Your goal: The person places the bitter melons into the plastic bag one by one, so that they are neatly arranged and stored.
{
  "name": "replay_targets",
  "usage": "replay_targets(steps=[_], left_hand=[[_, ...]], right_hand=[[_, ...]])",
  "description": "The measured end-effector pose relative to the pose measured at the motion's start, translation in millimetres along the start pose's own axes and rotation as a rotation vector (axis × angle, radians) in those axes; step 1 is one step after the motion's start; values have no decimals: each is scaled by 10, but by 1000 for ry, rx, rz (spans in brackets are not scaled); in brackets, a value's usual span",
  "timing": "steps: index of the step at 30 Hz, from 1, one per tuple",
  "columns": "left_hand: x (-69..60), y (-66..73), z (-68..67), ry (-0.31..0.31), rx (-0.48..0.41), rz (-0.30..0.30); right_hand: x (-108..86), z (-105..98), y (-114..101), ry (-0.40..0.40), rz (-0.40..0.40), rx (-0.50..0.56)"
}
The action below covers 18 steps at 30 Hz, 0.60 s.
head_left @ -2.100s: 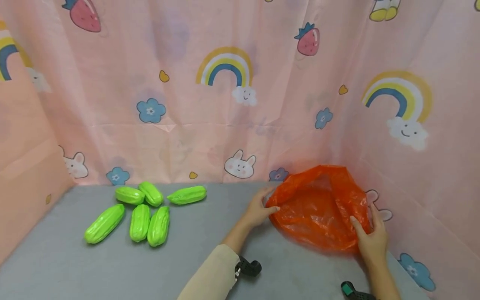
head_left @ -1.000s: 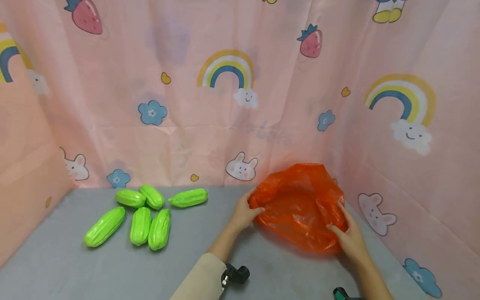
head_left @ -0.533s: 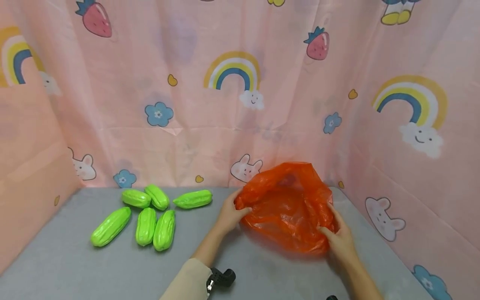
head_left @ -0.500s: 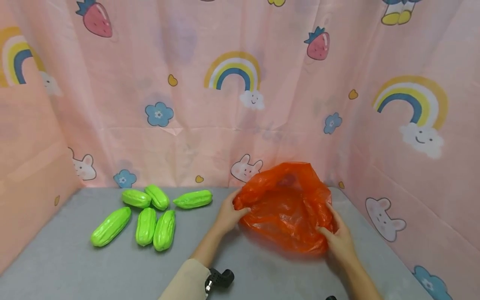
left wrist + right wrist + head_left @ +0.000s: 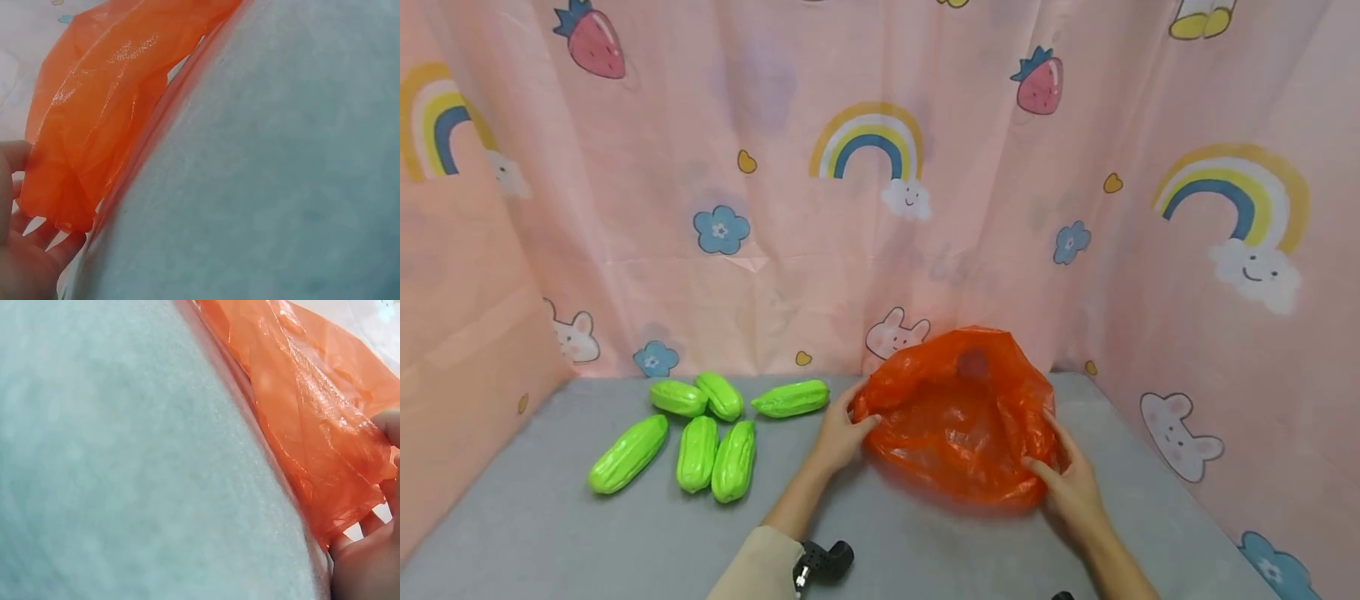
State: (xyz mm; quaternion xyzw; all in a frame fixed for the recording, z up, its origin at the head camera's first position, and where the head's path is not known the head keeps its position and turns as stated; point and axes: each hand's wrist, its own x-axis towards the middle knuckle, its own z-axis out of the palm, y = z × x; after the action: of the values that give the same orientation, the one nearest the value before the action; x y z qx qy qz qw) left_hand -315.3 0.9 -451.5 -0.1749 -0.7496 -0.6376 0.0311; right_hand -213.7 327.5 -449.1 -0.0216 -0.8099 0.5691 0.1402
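Note:
An orange-red plastic bag [image 5: 955,425] stands with its mouth spread toward me, right of the middle of the table in the head view. My left hand [image 5: 841,429] grips its left side, thumb inside the rim and fingers behind. On the opposite side my right hand [image 5: 1071,483] holds the edge the same way. The left wrist view shows the bag's gathered side [image 5: 81,137] between thumb and fingers. In the right wrist view the crinkled plastic [image 5: 325,437] reaches into the right hand [image 5: 375,550]. I see nothing lying in the bag.
Several bright green, ridged, elongated vegetables [image 5: 697,454] lie on the left of the grey table [image 5: 625,542]. One of them [image 5: 792,399] lies near my left hand. A pink printed curtain [image 5: 820,275] encloses the table at the back and sides.
Both hands have carried the bag leftward, toward the green vegetables, keeping their hold and its mouth spread. The view has shifted slightly; the vegetables keep their arrangement.

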Motion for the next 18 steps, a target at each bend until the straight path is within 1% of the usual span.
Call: replay_targets(steps=[4, 6, 9, 12, 16, 18], left_hand=[[1, -22, -7, 11, 19, 12], [-2, -38, -29, 12, 29, 9], [4, -29, -82, 23, 55, 39], [20, 40, -165, 45, 92, 53], [54, 160, -312, 102, 167, 44], [79, 197, -390, 131, 185, 47]], right_hand=[[3, -3, 37, 9, -47, -22], [-2, 7, 44, 5, -41, -25], [-7, 28, 62, 1, -35, -37], [-9, 39, 73, 6, -36, -35], [-11, 20, 76, 1, -64, -34], [-13, 1, 74, -3, -82, -32]])
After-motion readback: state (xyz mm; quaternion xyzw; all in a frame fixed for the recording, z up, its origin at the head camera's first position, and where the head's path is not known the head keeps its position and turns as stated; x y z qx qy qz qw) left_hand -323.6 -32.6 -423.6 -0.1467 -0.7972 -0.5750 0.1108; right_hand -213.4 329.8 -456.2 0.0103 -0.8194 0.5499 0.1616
